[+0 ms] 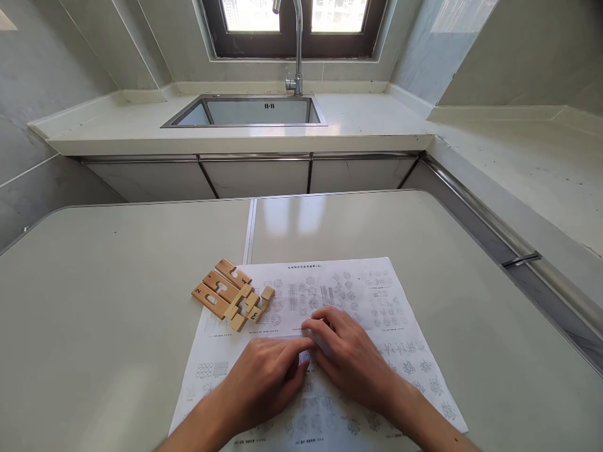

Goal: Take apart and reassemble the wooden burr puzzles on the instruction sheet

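Starting on the left, a smooth, pale cream table (117, 282) sweeps across the lower frame. Just left of centre, here are the flat, notched wooden puzzle pieces (230, 292), brown and paler tan with black digits, clustered together and overlapping the upper left corner of a large white paper sheet (362, 301) printed with small diagrams. Above them, at upper centre, sits a rectangular metal-rimmed sink (254, 113). Now the left hand (277, 370), low in the centre: index finger stretched rightward, a narrow gap to the thumb, the others curled under, so I can't tell whether they grip anything. A slim chrome faucet (298, 56) rises at top centre. Next, the right hand (346, 351), over the sheet, fingers close together and loosely bent, its palm hidden; no telling there either. Their fingers meet in view, contact unclear. Far right, a long whitish counter (527, 163) runs along the edge.
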A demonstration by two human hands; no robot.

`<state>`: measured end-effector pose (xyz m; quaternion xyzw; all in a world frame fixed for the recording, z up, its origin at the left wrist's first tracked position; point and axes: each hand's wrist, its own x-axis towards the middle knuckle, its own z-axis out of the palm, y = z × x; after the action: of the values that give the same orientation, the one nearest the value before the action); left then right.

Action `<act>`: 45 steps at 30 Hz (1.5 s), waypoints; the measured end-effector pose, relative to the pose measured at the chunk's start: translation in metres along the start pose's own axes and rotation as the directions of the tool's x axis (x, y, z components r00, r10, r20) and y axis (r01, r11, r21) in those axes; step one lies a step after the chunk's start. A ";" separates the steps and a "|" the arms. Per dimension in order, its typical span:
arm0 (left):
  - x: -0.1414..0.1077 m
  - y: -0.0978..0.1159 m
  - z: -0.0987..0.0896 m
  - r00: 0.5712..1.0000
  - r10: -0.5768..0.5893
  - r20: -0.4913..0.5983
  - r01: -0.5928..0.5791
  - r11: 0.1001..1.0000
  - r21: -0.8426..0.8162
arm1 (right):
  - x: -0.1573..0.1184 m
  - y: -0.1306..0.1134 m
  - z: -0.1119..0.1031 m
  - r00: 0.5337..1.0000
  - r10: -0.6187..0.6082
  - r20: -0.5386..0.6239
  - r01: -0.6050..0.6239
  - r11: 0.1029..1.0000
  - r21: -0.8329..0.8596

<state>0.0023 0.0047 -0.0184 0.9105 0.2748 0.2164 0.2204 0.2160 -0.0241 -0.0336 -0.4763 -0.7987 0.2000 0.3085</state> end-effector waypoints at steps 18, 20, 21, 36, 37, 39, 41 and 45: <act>-0.001 0.001 0.001 1.000 -0.008 0.003 0.008 1.000 0.019 | 0.000 -0.001 -0.001 1.000 0.003 -0.002 -0.003 1.000 -0.007; -0.002 0.000 0.001 1.000 -0.010 0.006 0.010 1.000 0.018 | 0.000 -0.001 -0.002 1.000 0.000 -0.006 0.000 1.000 -0.005; -0.002 0.000 0.001 1.000 -0.010 0.008 0.010 1.000 0.016 | 0.000 -0.001 -0.002 1.000 -0.001 -0.006 0.001 1.000 -0.004; -0.001 0.001 0.000 1.000 -0.007 0.001 0.007 1.000 0.022 | 0.001 -0.001 -0.002 1.000 0.008 0.009 -0.008 1.000 0.002; -0.001 0.000 0.000 1.000 -0.006 0.003 0.006 1.000 0.021 | 0.001 -0.001 -0.003 1.000 0.007 0.008 -0.007 1.000 0.003; -0.001 0.001 0.000 1.000 -0.003 0.001 0.003 1.000 0.021 | 0.001 -0.002 -0.003 1.000 0.006 0.005 -0.006 1.000 0.004; -0.001 0.001 0.000 1.000 -0.007 0.002 0.007 1.000 0.019 | 0.001 -0.002 -0.003 1.000 0.005 0.008 -0.005 1.000 0.007; -0.001 0.001 0.000 1.000 -0.010 0.003 0.010 1.000 0.014 | 0.001 -0.001 -0.002 1.000 0.009 0.018 -0.009 1.000 0.012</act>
<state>0.0018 0.0031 -0.0180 0.9109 0.2807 0.2121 0.2154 0.2167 -0.0240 -0.0311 -0.4762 -0.7981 0.2104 0.3033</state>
